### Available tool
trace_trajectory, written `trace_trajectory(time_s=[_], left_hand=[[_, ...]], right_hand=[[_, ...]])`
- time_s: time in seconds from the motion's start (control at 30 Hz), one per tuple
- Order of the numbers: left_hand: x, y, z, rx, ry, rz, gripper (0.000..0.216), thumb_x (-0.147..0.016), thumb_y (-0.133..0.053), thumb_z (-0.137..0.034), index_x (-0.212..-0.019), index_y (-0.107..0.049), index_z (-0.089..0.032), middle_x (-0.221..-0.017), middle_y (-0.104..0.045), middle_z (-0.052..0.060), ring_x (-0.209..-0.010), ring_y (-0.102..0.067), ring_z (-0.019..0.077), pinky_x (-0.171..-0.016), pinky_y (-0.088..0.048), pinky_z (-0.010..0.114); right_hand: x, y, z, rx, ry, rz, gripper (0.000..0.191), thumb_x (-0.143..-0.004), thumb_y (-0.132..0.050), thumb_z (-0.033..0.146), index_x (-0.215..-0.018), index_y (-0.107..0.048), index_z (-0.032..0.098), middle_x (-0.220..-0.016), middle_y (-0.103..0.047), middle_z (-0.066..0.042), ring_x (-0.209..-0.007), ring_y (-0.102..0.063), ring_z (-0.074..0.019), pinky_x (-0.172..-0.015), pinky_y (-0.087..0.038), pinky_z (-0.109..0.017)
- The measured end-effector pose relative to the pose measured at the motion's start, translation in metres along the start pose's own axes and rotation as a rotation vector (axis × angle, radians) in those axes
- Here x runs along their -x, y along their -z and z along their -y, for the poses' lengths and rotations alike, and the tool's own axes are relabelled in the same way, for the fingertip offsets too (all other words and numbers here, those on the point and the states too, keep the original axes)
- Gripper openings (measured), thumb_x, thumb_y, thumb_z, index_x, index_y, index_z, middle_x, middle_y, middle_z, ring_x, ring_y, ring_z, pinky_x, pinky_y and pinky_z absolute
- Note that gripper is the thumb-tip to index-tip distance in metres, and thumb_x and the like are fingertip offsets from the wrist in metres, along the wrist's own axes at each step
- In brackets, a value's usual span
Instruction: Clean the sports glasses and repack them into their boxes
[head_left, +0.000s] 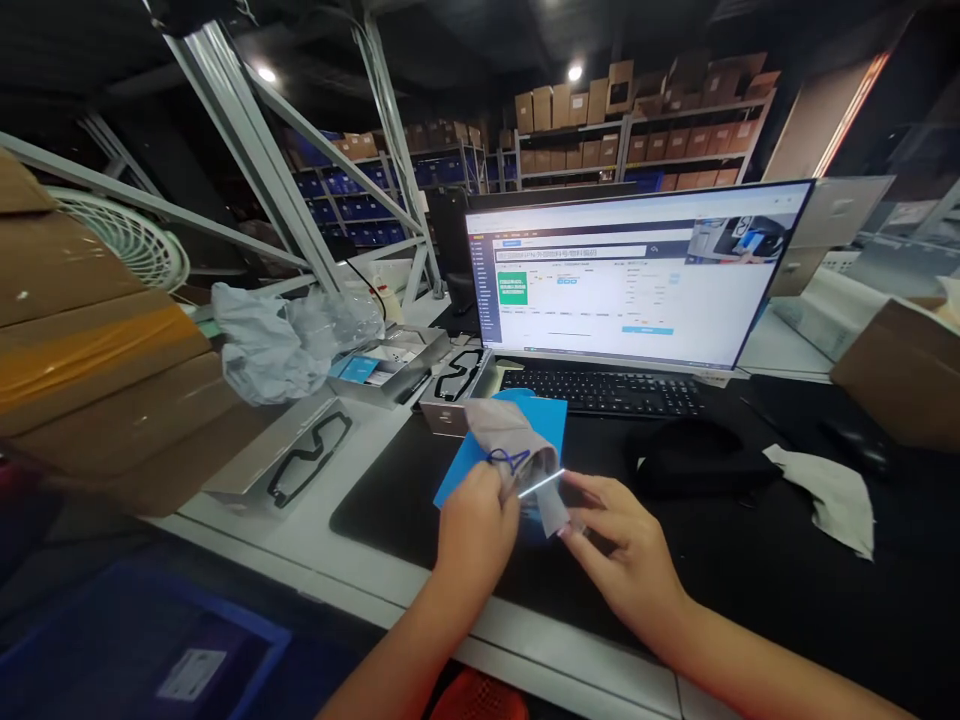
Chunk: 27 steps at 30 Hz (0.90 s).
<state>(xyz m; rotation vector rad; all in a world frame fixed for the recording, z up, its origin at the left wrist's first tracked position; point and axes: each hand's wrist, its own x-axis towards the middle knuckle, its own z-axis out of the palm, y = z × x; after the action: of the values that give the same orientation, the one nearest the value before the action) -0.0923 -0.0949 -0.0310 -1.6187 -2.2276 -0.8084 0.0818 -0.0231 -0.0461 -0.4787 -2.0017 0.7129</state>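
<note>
My left hand (480, 515) is closed round the mouth of a grey cloth pouch (508, 428) that has a dark blue drawstring (508, 460). Between the fingertips of my right hand (626, 535) is a thin, clear, shiny piece (553, 507), its far edge at the pouch's mouth. How far it reaches inside is hidden. Beneath the pouch lies a bright blue card or sheet (551, 418) on the black desk mat (390, 510). A dark case (686, 455) sits right of my right hand, with a pale cloth (832, 500) beyond it.
Grey boxes picturing black glasses stand at the left (277, 455) and behind the pouch (454, 385). An open box (390, 365) and crumpled plastic bags (277, 345) lie near them. Behind are a keyboard (607, 390) and monitor (637, 290). A mouse (855, 447) lies right; stacked cartons (97, 340) rise left.
</note>
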Motion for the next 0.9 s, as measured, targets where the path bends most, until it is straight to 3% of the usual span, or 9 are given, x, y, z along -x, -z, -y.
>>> trace_trajectory(time_s=[0.13, 0.3, 0.47, 0.57, 0.73, 0.9], left_hand=[[0.007, -0.009, -0.008, 0.121, -0.172, -0.037, 0.023, -0.095, -0.044, -0.018, -0.074, -0.054, -0.023, -0.072, -0.063, 0.004, -0.068, -0.063, 0.0199, -0.061, -0.045, 0.029], [0.007, 0.005, 0.006, 0.141, -0.104, -0.154, 0.028, -0.099, -0.038, -0.019, -0.072, -0.045, -0.023, -0.069, -0.054, 0.001, -0.063, -0.056, 0.0163, -0.058, -0.041, 0.027], [0.004, 0.019, 0.019, 0.028, -0.035, -0.203, 0.028, -0.093, -0.046, -0.02, -0.067, -0.038, -0.023, -0.065, -0.046, 0.0, -0.059, -0.047, 0.0168, -0.054, -0.026, 0.03], [0.006, 0.021, 0.016, -0.132, -0.06, -0.2, 0.027, -0.092, -0.05, -0.022, -0.066, -0.04, -0.023, -0.065, -0.049, 0.0, -0.056, -0.044, 0.0169, -0.053, -0.019, 0.032], [0.009, 0.02, 0.01, -0.29, -0.151, -0.205, 0.027, -0.095, -0.045, -0.024, -0.068, -0.043, -0.023, -0.064, -0.052, 0.001, -0.054, -0.046, 0.0168, -0.052, -0.02, 0.031], [0.001, 0.025, 0.019, -0.176, -0.145, -0.285, 0.028, -0.095, -0.046, -0.021, -0.067, -0.042, -0.023, -0.063, -0.048, -0.001, -0.058, -0.048, 0.0161, -0.054, -0.025, 0.03]], right_hand=[[-0.012, -0.003, -0.009, 0.156, 0.045, -0.132, 0.017, -0.09, -0.062, 0.018, -0.08, -0.075, 0.024, -0.131, -0.068, -0.009, -0.124, -0.056, -0.0326, -0.101, -0.05, -0.058], [-0.023, 0.0, -0.008, 0.341, 0.168, -0.14, 0.016, -0.091, -0.061, 0.018, -0.083, -0.074, 0.024, -0.136, -0.065, -0.007, -0.129, -0.051, -0.0346, -0.105, -0.043, -0.06], [-0.029, -0.006, 0.011, 0.575, 0.304, -0.091, 0.016, -0.09, -0.059, 0.013, -0.087, -0.071, 0.022, -0.143, -0.06, -0.004, -0.133, -0.05, -0.0322, -0.108, -0.035, -0.054], [-0.041, -0.011, 0.015, 0.503, 0.217, -0.074, 0.015, -0.09, -0.061, 0.018, -0.081, -0.073, 0.022, -0.133, -0.067, -0.004, -0.13, -0.051, -0.0338, -0.103, -0.037, -0.055], [-0.054, -0.022, 0.015, 0.394, 0.079, -0.089, 0.021, -0.087, -0.065, 0.021, -0.066, -0.07, 0.022, -0.122, -0.074, -0.002, -0.127, -0.052, -0.0329, -0.1, -0.037, -0.053], [-0.045, -0.041, 0.017, 0.609, 0.33, -0.262, 0.018, -0.092, -0.06, 0.021, -0.076, -0.07, 0.021, -0.138, -0.064, -0.004, -0.132, -0.049, -0.0248, -0.111, -0.028, -0.045]])
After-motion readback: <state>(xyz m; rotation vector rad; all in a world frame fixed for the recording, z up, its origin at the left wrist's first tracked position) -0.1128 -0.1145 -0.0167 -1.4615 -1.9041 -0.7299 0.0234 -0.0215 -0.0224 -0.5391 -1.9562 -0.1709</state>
